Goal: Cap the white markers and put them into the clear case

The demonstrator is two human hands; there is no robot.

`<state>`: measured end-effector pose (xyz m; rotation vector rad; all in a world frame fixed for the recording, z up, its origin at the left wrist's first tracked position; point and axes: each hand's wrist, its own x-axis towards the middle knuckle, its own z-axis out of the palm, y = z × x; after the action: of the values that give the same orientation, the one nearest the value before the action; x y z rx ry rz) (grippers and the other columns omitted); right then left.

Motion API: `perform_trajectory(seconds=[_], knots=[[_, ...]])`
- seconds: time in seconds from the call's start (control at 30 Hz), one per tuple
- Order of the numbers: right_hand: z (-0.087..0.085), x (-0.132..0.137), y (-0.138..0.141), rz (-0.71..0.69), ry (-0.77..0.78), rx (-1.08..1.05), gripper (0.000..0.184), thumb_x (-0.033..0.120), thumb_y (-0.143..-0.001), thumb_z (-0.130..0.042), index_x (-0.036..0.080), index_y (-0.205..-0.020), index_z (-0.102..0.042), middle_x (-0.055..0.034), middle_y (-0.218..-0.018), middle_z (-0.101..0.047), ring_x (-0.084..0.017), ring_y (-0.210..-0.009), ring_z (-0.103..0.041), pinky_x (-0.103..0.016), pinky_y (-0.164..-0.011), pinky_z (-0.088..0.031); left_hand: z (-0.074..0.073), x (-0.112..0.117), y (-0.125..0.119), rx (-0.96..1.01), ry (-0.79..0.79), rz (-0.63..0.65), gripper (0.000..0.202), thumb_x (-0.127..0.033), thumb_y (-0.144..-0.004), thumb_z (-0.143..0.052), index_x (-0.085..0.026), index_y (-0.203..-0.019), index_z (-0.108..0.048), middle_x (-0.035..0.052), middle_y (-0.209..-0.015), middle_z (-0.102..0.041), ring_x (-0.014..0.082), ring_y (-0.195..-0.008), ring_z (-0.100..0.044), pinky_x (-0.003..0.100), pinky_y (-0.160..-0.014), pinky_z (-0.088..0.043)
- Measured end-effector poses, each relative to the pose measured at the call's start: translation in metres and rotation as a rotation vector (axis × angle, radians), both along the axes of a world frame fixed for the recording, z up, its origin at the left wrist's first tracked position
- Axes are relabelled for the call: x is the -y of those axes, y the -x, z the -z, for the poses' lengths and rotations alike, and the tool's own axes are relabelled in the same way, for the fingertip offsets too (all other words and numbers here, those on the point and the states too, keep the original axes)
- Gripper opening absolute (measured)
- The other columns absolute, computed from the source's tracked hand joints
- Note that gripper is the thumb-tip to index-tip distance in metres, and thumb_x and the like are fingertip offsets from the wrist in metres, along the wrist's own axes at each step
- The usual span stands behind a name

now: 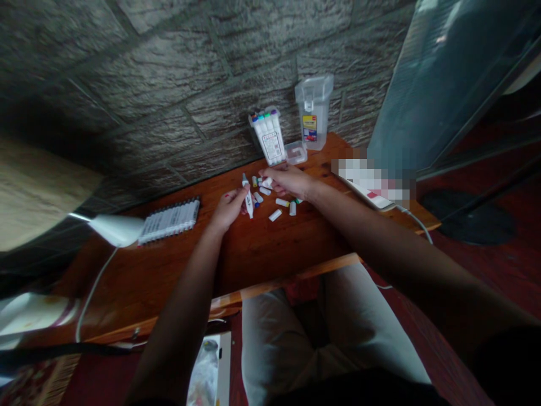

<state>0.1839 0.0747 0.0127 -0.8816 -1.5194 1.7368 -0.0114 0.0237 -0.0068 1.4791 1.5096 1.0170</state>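
My left hand [230,207] is closed around a white marker [249,204] that stands tilted, its greyish end up and a small red spot at its lower end. Pinched in the fingers of my right hand [291,180] is a small white marker cap [267,182]. Both hands are just above the wooden table, a short gap between them. Below and between them lie several loose caps, among them a white cap [275,215], a cap with a yellow end [282,202] and another white cap [293,209]. Fingers partly hide some of these caps.
To the left, a row of white markers [171,221] lies side by side near a white lamp [118,228]. Against the stone wall stand a case of markers [271,141] and a see-through plastic box [316,110]. A white device [372,189] with a cable lies right on the table [270,248].
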Motion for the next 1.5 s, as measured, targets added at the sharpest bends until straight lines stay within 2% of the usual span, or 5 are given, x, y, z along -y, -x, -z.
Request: perform_trajectory(seconds=[0.33, 0.77, 1.0, 1.23, 1.5], knots=[[0.001, 0.006, -0.001, 0.070, -0.279, 0.045, 0.057, 0.072, -0.075, -0.071, 0.017, -0.066, -0.062, 0.0062, -0.051, -0.048, -0.007, -0.051, -0.040, -0.023, -0.051, -0.027, -0.004, 0.007, -0.002, -0.014, -0.055, 0.024, 0.066, -0.082, -0.064, -0.074, -0.016, -0.070, -0.071, 0.0004, -0.061, -0.064, 0.0119, -0.055, -0.049, 0.024, -0.053, -0.034], [0.010, -0.008, 0.001, 0.334, -0.141, -0.175, 0.037, 0.049, -0.068, -0.083, 0.017, -0.078, -0.068, 0.0029, -0.069, -0.065, -0.010, -0.062, -0.052, -0.025, -0.062, -0.043, -0.006, 0.010, -0.006, -0.055, -0.046, 0.125, 0.055, -0.072, -0.072, -0.071, -0.018, -0.071, -0.067, -0.0020, -0.061, -0.057, 0.0138, -0.059, -0.047, 0.027, -0.058, -0.035], [0.010, -0.008, 0.001, 0.290, -0.160, -0.151, 0.041, 0.050, -0.065, -0.085, 0.016, -0.083, -0.072, 0.0006, -0.073, -0.068, -0.012, -0.067, -0.056, -0.026, -0.065, -0.045, -0.005, 0.011, -0.005, -0.088, -0.064, 0.173, 0.051, -0.068, -0.076, -0.070, -0.017, -0.072, -0.066, -0.0014, -0.063, -0.058, 0.0140, -0.062, -0.050, 0.026, -0.060, -0.037], [0.013, -0.003, 0.000, 0.002, -0.204, -0.093, 0.050, 0.061, -0.065, -0.084, 0.016, -0.079, -0.070, 0.0053, -0.059, -0.058, -0.007, -0.052, -0.044, -0.022, -0.050, -0.033, -0.005, 0.012, -0.007, -0.084, -0.118, 0.188, 0.051, -0.068, -0.076, -0.071, -0.017, -0.071, -0.068, -0.0018, -0.060, -0.058, 0.0126, -0.058, -0.048, 0.026, -0.057, -0.036], [0.012, 0.000, -0.001, -0.097, -0.202, -0.005, 0.053, 0.068, -0.070, -0.078, 0.017, -0.080, -0.070, 0.0050, -0.063, -0.056, -0.007, -0.053, -0.042, -0.021, -0.049, -0.032, -0.001, 0.010, -0.007, -0.060, -0.170, 0.208, 0.050, -0.066, -0.079, -0.072, -0.017, -0.069, -0.066, -0.0003, -0.062, -0.061, 0.0133, -0.059, -0.052, 0.026, -0.058, -0.040]])
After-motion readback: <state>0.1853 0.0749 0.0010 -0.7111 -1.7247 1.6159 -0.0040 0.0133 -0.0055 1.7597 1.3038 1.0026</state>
